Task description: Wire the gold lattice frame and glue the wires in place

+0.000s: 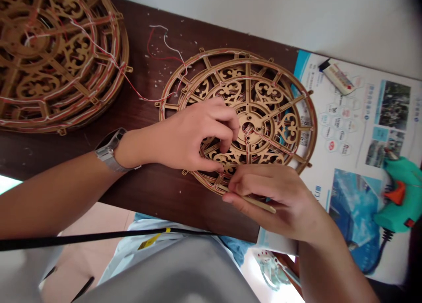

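Observation:
A gold round openwork frame point(266, 101) lies on the dark table, with scroll ornaments, spokes and red and white wires along its rings. My left hand point(204, 134) rests over its left side. Its fingers are curled with a gap to the thumb, and the thumb tip touches the frame near the lower ring. My right hand point(273, 193) is closed in a pinch around a thin pale stick point(259, 203). The stick's far tip meets the outer ring at the near edge, close to the left thumb. Some fingertips of my right hand are hidden.
A stack of similar gold frames point(59, 74) stands at the left, a wire trailing from it. Loose red and white wires point(165, 39) and white crumbs lie between. Right are a printed sheet point(359, 158), a small white tube point(338, 77) and a teal glue gun point(400, 193).

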`<state>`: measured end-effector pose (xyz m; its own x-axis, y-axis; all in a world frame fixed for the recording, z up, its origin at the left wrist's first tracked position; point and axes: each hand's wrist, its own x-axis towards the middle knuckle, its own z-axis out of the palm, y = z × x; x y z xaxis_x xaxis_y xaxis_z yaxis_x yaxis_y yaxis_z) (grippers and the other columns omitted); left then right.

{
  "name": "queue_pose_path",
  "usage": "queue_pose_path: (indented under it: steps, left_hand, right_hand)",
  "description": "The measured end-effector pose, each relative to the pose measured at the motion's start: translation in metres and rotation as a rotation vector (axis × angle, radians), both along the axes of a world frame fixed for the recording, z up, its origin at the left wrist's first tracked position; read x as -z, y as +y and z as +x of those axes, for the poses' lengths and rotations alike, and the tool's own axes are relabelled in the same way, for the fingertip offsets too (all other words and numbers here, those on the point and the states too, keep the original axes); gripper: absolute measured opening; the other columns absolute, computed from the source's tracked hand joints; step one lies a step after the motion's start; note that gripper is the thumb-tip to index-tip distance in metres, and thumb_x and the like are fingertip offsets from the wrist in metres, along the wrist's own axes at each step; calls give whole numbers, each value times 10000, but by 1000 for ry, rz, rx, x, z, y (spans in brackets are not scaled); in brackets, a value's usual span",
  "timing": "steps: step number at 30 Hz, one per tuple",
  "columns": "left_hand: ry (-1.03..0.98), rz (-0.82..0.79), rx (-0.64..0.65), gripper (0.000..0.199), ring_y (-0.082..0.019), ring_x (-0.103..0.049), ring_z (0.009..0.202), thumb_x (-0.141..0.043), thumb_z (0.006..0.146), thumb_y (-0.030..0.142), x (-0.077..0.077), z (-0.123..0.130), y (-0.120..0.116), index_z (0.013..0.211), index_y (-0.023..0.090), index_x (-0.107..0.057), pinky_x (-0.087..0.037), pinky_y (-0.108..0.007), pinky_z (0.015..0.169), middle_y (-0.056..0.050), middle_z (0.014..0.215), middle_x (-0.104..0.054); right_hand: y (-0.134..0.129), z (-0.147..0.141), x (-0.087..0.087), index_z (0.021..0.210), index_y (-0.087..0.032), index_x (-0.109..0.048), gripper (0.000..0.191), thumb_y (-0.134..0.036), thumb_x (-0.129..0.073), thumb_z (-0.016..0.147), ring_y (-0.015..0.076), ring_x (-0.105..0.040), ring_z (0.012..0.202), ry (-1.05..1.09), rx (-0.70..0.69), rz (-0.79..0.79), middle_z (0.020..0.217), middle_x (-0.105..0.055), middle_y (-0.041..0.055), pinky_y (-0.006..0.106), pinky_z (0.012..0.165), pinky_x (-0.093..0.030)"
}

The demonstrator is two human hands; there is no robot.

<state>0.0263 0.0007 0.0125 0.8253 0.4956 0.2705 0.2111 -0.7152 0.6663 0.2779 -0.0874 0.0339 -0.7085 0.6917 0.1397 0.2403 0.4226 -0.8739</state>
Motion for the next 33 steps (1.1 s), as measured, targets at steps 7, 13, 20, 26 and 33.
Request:
queue_pose_path:
  steps: [7, 13, 20, 26, 33]
  left_hand:
    - [0, 30, 8, 224, -271, -660, 1129, -875, 907, 349, -2, 0, -1, 894, 232, -685, -526, -468, 1020, -55, 1215, -744]
    - [62, 55, -55, 238, -315, -646, 1181, -835, 922, 394, -11, 2, -15, 954, 227, -668, -544, -538, 1050, -97, 1246, -701]
    - [266, 41, -249, 699, -559, -321, 1644, -814, 866, 540, -17, 0, -34, 1443, 210, -597, -266, -847, 1327, -237, 1788, -315]
    - [517, -93, -366, 1164, -599, 137, 1735, -874, 812, 619, -20, 3, -44, 1760, 325, -267, 63, -939, 1327, -108, 1902, 178]
    - [606, -83, -411, 1270, -603, 209, 1715, -909, 785, 644, -23, 6, -48, 1800, 369, -197, 88, -941, 1296, -107, 1902, 185]
  right_hand:
    - [0, 2, -4, 882, -222, -610, 226, -152, -781, 1012, 102, -704, 712, -46, 182, 90, 812, -759, -11, 254, 655, -489]
    - [5, 6, -2, 794, -213, -625, 266, -206, -802, 992, 96, -661, 624, -6, 291, -46, 731, -733, -23, 248, 564, -452]
    - [8, 11, 2, 760, -211, -648, 289, -255, -828, 982, 98, -628, 631, 81, 351, -237, 701, -705, -32, 255, 562, -434]
    - [8, 9, 4, 740, -218, -659, 332, -335, -907, 928, 108, -623, 616, 158, 370, -357, 694, -680, -28, 268, 537, -433]
    - [7, 6, 2, 733, -219, -655, 308, -319, -819, 973, 90, -537, 571, 191, 336, -376, 667, -632, -25, 260, 502, -345]
